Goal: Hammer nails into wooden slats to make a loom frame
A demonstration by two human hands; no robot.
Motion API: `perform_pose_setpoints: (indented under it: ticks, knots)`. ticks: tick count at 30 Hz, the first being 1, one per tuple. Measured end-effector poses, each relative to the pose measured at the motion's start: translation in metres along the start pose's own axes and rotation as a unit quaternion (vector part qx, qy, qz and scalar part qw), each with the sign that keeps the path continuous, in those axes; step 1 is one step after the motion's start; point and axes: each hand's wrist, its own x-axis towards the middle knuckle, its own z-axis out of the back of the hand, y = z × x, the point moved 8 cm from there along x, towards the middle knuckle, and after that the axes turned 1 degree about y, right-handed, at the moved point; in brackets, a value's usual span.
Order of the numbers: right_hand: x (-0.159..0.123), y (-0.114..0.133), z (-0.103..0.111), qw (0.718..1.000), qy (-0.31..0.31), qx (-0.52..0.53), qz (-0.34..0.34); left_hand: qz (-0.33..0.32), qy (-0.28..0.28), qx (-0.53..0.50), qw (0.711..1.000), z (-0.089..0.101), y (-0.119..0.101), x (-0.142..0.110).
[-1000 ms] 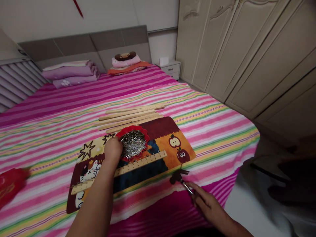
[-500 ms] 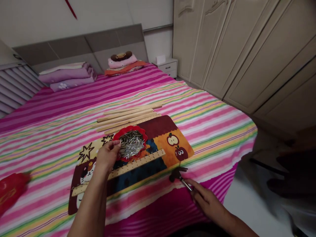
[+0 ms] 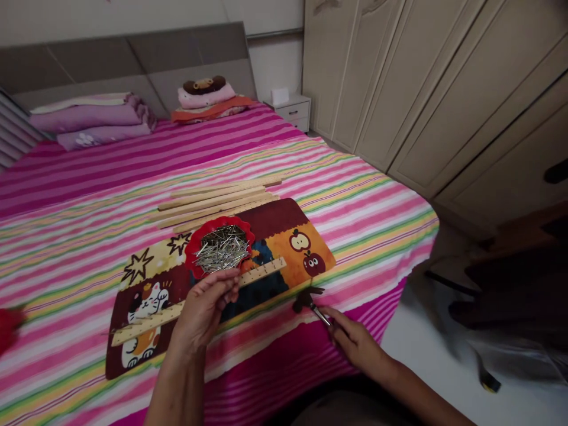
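My left hand [image 3: 205, 307] is raised just in front of the red bowl [image 3: 194, 263] heaped with thin metal nails [image 3: 220, 248], fingers pinched together near the nails; what it pinches is too small to make out. Under the hand lies a long wooden strip with a row of holes [image 3: 261, 273] on a colourful cartoon mat [image 3: 306, 251]. My right hand [image 3: 352, 340] rests on the bed's near edge, closed around the metal handle of a small dark-headed hammer [image 3: 307, 299].
Several plain wooden sticks [image 3: 213, 200] lie behind the mat on the striped bedspread [image 3: 110, 195]. Folded bedding [image 3: 89, 118] and a stack of towels [image 3: 206, 97] sit by the headboard. A wardrobe [image 3: 421, 77] stands to the right, and a red object [image 3: 6, 325] shows at the left edge.
My left hand has drawn back from the nail bowl toward me and turned palm up with fingers pinched. The right hand stays on the hammer handle. The view has tilted down and right.
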Motion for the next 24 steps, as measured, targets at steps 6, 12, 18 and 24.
perform_pose_setpoints:
  ticks: [6, 12, 18, 24]
  knots:
    - [0.001, -0.002, 0.0, 1.0, 0.002, -0.002, -0.001, -0.018, -0.025, 0.034, 0.999, -0.005, 0.021, -0.001]
    - [0.001, -0.003, 0.0, 1.0, -0.004, -0.005, 0.002, -0.043, -0.061, 0.084, 0.994, -0.008, 0.036, 0.0]
    - [0.0, -0.003, 0.0, 1.0, -0.004, -0.001, 0.006, -0.09, -0.119, 0.089, 0.985, -0.002, 0.041, 0.002]
    - [0.0, -0.001, 0.0, 1.0, -0.002, 0.001, 0.009, -0.144, -0.175, 0.074, 0.971, -0.005, 0.046, 0.002]
